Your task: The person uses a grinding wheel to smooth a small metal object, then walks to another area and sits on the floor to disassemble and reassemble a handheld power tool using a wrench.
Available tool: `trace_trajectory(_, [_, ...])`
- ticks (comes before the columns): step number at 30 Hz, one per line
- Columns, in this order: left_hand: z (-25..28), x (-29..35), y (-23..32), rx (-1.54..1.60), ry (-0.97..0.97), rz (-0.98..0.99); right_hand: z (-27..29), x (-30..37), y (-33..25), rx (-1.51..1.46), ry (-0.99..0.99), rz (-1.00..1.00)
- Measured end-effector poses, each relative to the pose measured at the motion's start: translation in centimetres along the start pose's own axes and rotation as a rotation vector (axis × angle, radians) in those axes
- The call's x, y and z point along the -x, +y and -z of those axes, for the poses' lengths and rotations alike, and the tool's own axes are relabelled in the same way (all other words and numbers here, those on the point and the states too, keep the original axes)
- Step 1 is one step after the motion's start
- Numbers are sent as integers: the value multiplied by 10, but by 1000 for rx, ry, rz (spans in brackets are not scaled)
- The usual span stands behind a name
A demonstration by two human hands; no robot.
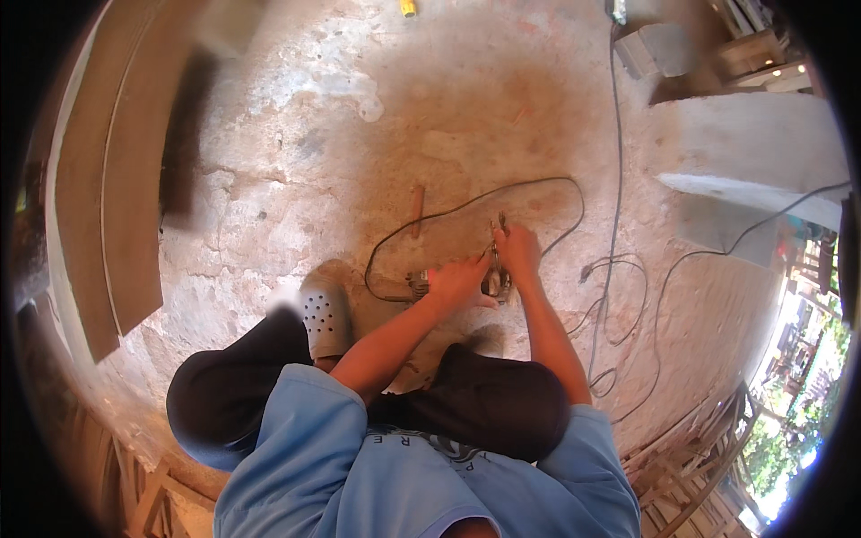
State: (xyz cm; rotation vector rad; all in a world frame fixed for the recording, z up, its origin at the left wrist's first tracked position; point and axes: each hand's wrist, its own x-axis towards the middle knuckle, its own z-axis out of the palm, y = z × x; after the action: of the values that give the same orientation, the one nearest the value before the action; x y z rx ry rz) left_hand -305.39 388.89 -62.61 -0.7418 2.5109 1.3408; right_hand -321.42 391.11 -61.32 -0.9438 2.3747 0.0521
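Note:
On the floor in front of my crouched legs, both hands are close together at a small metal tool (496, 283), partly hidden by fingers. My right hand (520, 255) is closed around its upper part, where a dark metal tip (502, 218) stands out beyond the fingers. From the left, my left hand (460, 282) reaches in, fingers closed against the tool's side and thumb held apart; what they grip is hidden. Beside the left wrist shows a dark ribbed piece (418, 286) with a bit of red, the black cord (489, 190) running out near it and looping beyond my hands.
A brown bar (418, 212) lies beyond the left hand, under the cord. Another long cable (617, 152) and loose coils (641, 296) lie to the right. A wooden board (126, 179) stands left, a pale slab (753, 134) right. My sandal (326, 321) is near the left forearm.

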Motion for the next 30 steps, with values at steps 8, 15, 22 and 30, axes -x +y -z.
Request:
trace_trajectory(8, [-19,9,-3,9,70,-136,-4,17,-7,-219,286,79])
trace_trajectory(15, [-23,8,-3,44,173,-125,-20,15,14,-32,-29,78])
trace_trajectory(22, [-8,14,24,316,359,129,29,25,1,-773,431,311])
trace_trajectory(30, [91,-31,103,1269,412,-303,183,93,-33,-1326,259,278])
